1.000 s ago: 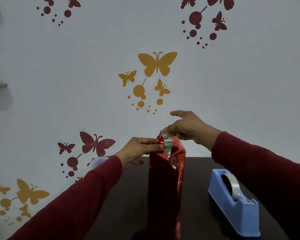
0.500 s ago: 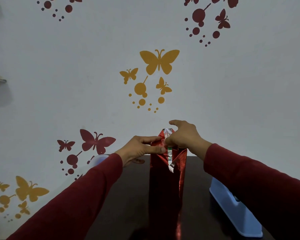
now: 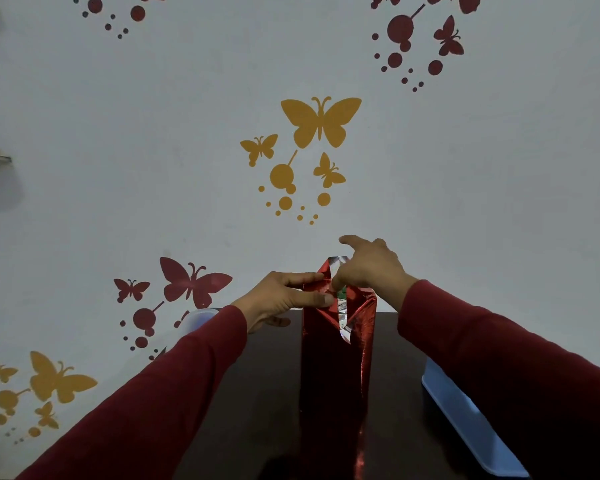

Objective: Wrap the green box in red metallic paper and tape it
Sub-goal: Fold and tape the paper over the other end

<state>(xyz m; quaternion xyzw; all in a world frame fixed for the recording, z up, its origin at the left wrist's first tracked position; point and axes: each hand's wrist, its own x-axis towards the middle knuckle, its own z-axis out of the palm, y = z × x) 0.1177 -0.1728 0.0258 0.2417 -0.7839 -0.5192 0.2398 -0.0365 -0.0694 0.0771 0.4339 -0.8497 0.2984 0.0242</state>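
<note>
On dark table point(image 3: 257, 393): upright green box point(image 3: 342, 293) sheathed in red metallic paper point(image 3: 329, 368). Left hand point(image 3: 284, 297) pinches top flap; right hand point(image 3: 369, 268) pinches opposite fold, index finger raised.

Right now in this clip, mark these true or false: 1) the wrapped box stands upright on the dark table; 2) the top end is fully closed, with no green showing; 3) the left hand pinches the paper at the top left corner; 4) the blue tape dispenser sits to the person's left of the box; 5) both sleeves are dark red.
1) True: the box in red metallic paper stands upright on the table.
2) False: a bit of the green box shows between the unfolded flaps.
3) True: the left hand pinches the paper there.
4) False: the tape dispenser is on the right, partly under the right sleeve.
5) True.
</note>
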